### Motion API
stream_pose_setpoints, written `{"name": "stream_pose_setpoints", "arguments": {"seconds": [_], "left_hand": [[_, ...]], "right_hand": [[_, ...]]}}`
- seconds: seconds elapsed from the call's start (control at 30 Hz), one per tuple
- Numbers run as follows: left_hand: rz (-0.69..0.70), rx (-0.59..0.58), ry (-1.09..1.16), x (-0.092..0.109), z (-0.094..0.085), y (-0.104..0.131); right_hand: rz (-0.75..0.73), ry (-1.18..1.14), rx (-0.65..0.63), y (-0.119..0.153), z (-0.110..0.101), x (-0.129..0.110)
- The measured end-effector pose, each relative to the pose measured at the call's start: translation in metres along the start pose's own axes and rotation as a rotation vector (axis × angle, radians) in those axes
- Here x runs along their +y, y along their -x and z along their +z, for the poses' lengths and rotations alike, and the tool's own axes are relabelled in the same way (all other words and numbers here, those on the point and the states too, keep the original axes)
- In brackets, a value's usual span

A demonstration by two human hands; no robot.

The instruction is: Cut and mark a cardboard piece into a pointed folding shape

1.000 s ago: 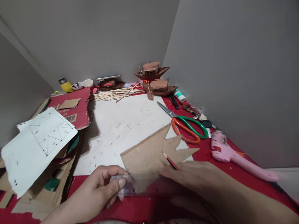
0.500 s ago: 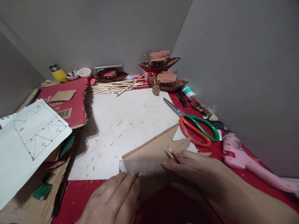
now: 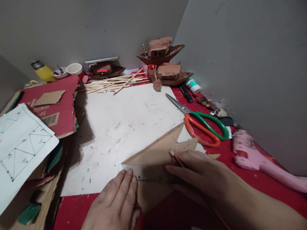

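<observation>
A cut piece of brown cardboard (image 3: 151, 195) with pointed corners lies in front of me, partly on a white sheet. Across it runs a clear ruler (image 3: 153, 171). My left hand (image 3: 115, 199) rests flat at the ruler's left end, fingers stretched out and pressing down. Between the fingers of my right hand (image 3: 203, 174) is a red and black pencil (image 3: 177, 159), its sharpened tip pointing up and away from the cardboard. The same hand's fingertips touch the ruler towards its right end, which is hidden under that hand.
Scissors (image 3: 185, 110) with orange and green handles lie beyond the cardboard. A pink glue gun (image 3: 248, 156) is at the right. Model boats (image 3: 169, 71) and thin wooden sticks (image 3: 107, 81) line the back. Stacked cardboard (image 3: 64, 119) and a drawn sheet (image 3: 26, 143) occupy the left.
The view has shifted slightly. My left hand has slid back a little, so more of the ruler and the cardboard's lower part show. The pencil stays in my right hand.
</observation>
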State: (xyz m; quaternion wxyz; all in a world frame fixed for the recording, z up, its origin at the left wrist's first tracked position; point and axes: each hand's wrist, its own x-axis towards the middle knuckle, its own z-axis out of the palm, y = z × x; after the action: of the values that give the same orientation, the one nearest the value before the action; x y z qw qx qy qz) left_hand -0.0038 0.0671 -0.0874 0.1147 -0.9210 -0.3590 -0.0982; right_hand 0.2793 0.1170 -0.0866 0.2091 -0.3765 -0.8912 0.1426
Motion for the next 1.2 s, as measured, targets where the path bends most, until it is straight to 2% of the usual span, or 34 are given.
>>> {"name": "stream_pose_setpoints", "arguments": {"seconds": [0.17, 0.5, 0.8, 1.03, 1.2], "left_hand": [[0.018, 0.004, -0.021, -0.0027, 0.0008, -0.0018], [0.110, -0.080, -0.088, -0.0088, 0.0047, 0.0051], [0.087, -0.071, -0.052, -0.0091, 0.0043, 0.0045], [0.079, -0.090, -0.060, -0.0080, 0.0022, 0.0042], [0.082, -0.079, -0.067, -0.0092, 0.0021, 0.0024]], "right_hand": [[-0.063, 0.037, 0.025, 0.0037, 0.0020, 0.0038], [-0.059, 0.037, -0.001, -0.0008, 0.0000, 0.0025], [-0.009, -0.006, 0.009, 0.0017, 0.0046, 0.0022], [-0.056, 0.033, 0.058, 0.0022, 0.0077, 0.0059], [-0.042, 0.028, 0.015, 0.0000, 0.0066, 0.0052]]}}
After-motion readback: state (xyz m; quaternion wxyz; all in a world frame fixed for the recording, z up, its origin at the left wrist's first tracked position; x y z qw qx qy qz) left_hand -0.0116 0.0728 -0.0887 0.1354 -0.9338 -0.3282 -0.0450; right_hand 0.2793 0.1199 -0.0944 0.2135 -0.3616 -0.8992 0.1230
